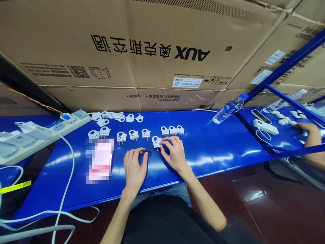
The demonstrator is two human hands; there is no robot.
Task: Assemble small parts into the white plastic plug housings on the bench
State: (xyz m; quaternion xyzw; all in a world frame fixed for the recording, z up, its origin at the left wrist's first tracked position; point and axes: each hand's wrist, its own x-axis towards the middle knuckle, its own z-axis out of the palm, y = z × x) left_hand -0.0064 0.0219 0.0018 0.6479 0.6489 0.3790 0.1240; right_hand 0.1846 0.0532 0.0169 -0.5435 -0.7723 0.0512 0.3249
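Water bottle (230, 108) lying (on side); power strip (45, 134); cardboard boxes (142, 44).
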